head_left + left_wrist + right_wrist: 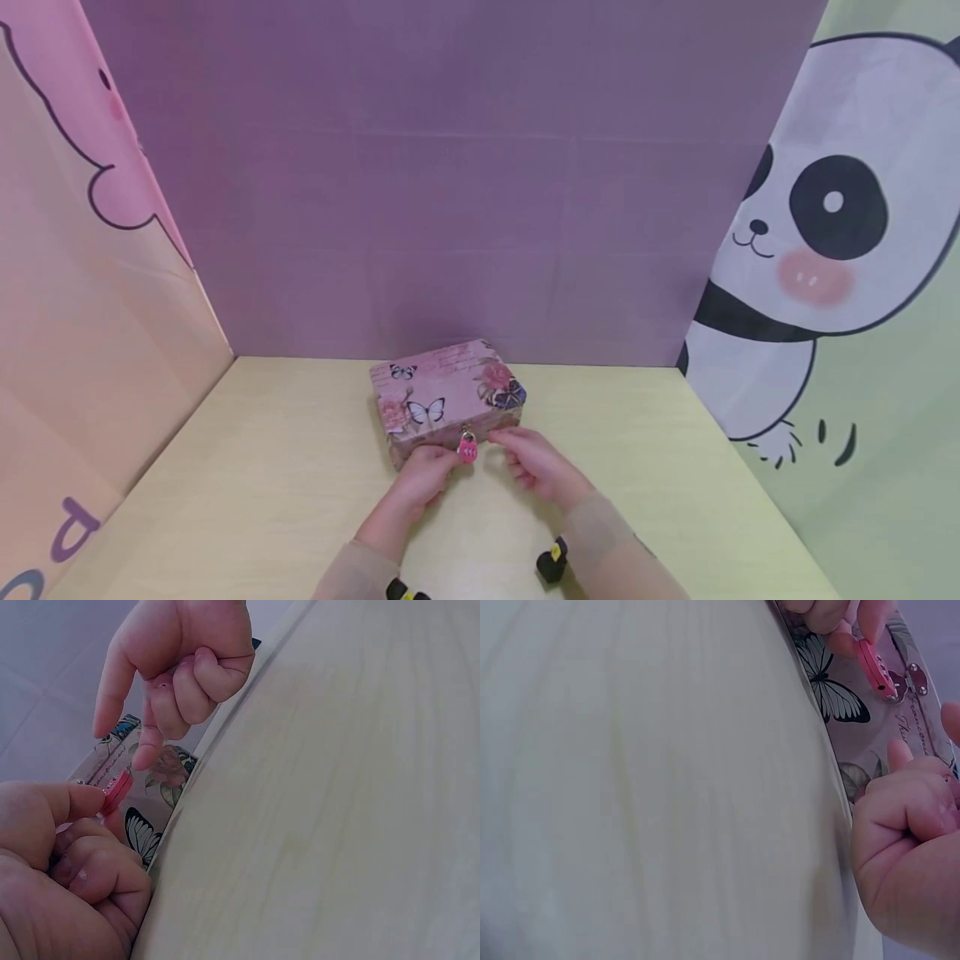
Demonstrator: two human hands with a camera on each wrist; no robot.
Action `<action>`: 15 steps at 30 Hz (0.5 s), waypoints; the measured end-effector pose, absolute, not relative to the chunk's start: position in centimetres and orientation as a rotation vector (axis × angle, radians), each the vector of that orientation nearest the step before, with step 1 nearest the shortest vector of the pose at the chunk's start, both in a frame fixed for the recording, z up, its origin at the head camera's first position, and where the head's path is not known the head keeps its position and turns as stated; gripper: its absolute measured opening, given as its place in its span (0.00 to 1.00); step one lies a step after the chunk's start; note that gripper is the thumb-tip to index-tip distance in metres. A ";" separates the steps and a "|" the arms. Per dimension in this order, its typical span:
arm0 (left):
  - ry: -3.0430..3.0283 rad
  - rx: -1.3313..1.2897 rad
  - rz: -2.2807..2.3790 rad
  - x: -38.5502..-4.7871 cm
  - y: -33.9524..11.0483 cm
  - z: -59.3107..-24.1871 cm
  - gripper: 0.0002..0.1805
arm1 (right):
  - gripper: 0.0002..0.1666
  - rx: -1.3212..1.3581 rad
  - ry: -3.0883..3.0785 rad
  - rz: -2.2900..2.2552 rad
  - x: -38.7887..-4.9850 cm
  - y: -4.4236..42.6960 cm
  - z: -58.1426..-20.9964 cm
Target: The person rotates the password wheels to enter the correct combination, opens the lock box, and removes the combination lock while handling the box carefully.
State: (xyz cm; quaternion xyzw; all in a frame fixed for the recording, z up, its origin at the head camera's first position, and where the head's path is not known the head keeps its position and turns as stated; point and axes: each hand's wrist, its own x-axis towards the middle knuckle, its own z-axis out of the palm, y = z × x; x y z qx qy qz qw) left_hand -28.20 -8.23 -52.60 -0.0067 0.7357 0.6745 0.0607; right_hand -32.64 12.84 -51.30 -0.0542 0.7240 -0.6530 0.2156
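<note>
The left hand [429, 477] pinches one pink combination padlock [468, 450] between its thumb and a bent finger, the other fingers folded beneath. The right hand [538, 467] holds nothing: its index finger and thumb are extended with a gap between them, near the padlock, while its other three fingers are curled in toward the palm. Whether the index fingertip touches the box behind it I cannot tell. The padlock is at the one metal clasp [917, 679] on the front of one keepsake box [450, 392], and its white markings are too small to read.

The box stands with its lid down by the middle of the far edge of the worktop [277, 467], turned slightly askew to that edge. Three butterflies are printed on the lid: a small one and a large white one toward its left, a dark blue one at its right corner beside a pink rose. Another white butterfly shows on the front face.

Two beige sleeves [611, 542] come in over the near edge, with two black-and-yellow wrist pieces [552, 565]. Behind the far edge rises one purple panel [465, 183]; beyond the right edge is one printed panda [840, 200], beyond the left one pink cartoon figure [60, 92].
</note>
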 end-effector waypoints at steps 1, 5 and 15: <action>2.223 -0.019 2.043 -28.2 -8.2 -52.6 0.13 | 0.27 -0.160 2.001 -1.809 -32.6 12.8 -51.3; 2.212 -0.018 2.053 -28.2 -8.3 -52.6 0.12 | 0.26 -0.192 1.979 -1.803 -32.6 12.3 -51.2; 2.200 -0.005 2.055 -28.1 -8.3 -52.6 0.14 | 0.15 -0.249 1.986 -1.770 -32.3 10.9 -51.3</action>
